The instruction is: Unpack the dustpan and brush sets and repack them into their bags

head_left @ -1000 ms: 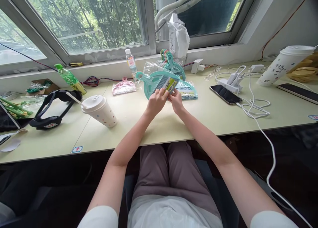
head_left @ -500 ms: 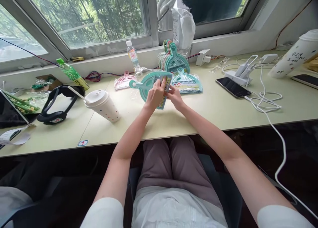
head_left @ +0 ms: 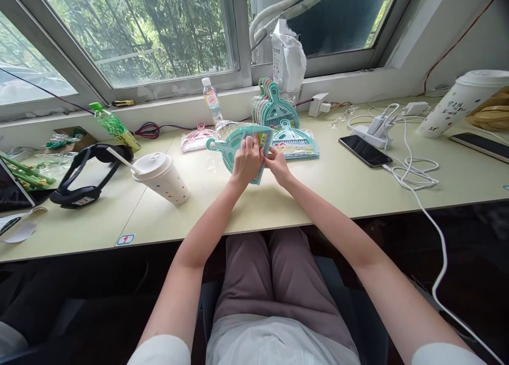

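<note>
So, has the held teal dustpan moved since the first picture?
Yes, left and lower in view: the teal dustpan earlier had its handle end up and right of the pink packet; now that end overlaps the packet's right side.

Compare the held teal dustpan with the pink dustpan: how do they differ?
The teal dustpan is held by the left hand and right hand; the pink dustpan lies on the desk. The teal dustpan's handle points left, the pink dustpan's towards the window. Both have a rounded handle.
</note>
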The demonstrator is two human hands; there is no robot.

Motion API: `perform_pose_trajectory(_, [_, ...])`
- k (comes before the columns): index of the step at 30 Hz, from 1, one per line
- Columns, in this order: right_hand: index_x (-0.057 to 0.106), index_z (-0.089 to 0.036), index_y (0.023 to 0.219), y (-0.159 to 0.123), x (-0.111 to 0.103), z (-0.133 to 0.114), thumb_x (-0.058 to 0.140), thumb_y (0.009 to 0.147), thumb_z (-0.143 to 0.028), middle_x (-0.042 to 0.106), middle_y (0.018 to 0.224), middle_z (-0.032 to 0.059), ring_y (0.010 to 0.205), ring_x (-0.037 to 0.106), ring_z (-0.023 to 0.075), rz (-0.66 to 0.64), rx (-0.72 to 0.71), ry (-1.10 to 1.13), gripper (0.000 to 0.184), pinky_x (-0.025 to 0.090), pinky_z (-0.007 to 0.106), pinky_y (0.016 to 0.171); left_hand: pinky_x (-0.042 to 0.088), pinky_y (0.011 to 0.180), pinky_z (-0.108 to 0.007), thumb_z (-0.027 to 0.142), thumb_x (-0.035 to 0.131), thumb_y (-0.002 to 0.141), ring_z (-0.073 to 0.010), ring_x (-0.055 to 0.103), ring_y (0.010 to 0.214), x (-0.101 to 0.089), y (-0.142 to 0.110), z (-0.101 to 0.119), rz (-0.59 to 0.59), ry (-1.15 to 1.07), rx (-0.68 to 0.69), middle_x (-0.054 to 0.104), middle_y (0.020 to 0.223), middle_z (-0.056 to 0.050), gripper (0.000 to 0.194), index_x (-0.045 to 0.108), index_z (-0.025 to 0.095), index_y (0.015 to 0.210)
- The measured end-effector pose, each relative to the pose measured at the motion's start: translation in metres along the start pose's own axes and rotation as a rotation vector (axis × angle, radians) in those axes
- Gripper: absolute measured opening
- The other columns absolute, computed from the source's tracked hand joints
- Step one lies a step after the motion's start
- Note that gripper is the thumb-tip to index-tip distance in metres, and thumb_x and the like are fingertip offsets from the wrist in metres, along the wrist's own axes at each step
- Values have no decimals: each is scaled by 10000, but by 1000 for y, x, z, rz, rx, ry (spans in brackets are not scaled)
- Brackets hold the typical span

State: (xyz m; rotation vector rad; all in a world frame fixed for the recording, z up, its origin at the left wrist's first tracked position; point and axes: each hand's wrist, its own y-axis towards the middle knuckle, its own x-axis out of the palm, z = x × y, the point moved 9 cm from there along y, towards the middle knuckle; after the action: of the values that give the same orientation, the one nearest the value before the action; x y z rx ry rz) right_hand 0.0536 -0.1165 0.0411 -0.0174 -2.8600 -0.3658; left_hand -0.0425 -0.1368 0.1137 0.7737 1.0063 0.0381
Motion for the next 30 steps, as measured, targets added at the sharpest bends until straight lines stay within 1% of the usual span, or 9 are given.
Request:
perform_pose_trajectory(7, [697,-222,1064,0,0,-4,910,570,-566,744,726,3,762,729,236,-3,-22,8,639,612,348,680,532,908,-428,287,333,1031,-361,568,1201,-5,-1,1,6,174,-13,613,1206,-241,552,464,91,1530])
perform_pose_trajectory(12, [689,-220,1068,1,-3,-4,939,532,-521,754,772,18,812,737,257,7,-6,12,663,616,368,706,556,861,-360,193,346,1012,-305,597,1146,0,-1,-4,14,209,29,624,1180,-201,537,475,117,1528])
perform_pose_trajectory(17, [680,-212,1025,-1,0,-6,927,546,-513,741,733,8,775,737,245,10,6,15,618,617,359,698,552,909,-331,174,397,1009,-243,628,1106,10,-8,4,73,111,140,621,1143,-137,502,524,210,1494])
perform_pose_trajectory(20, [659,-220,1015,-2,-6,-6,923,573,-474,750,750,3,802,747,243,76,23,40,575,634,389,748,502,1044,-405,164,377,1015,-241,615,1172,-2,-15,10,230,-55,163,587,1261,-144,457,581,248,1415])
perform_pose_trajectory(23, [638,-227,999,-1,-18,-6,904,625,-393,777,859,16,873,753,225,180,25,140,488,642,402,826,381,1183,-518,244,409,1024,-297,435,1435,-32,-23,-10,520,-229,-65,449,1477,-194,417,518,216,1425])
perform_pose_trajectory(25, [633,-227,990,0,-28,-6,882,648,-327,781,927,17,922,748,206,255,13,225,434,638,376,863,320,1220,-566,342,539,989,-322,210,1569,-43,-26,-31,618,-348,-279,297,1597,-224,586,352,203,1527])
perform_pose_trajectory(27, [631,-226,983,0,-35,-5,860,658,-276,774,959,13,958,742,191,318,13,294,400,632,347,888,325,1217,-571,403,662,924,-314,104,1603,-42,-24,-53,613,-482,-454,221,1643,-224,823,199,230,1582])
perform_pose_trajectory(29, [623,-226,965,0,-39,-1,850,663,-259,764,967,14,981,738,191,353,28,326,380,630,341,902,401,1176,-522,432,688,905,-293,222,1581,-26,-15,-69,509,-701,-539,329,1606,-197,826,220,267,1566])
perform_pose_trajectory(30, [617,-228,957,0,-39,0,850,663,-264,761,968,18,988,738,197,359,34,328,378,631,347,903,444,1144,-489,451,684,904,-287,332,1538,-11,-8,-72,400,-863,-545,425,1550,-182,760,295,267,1530])
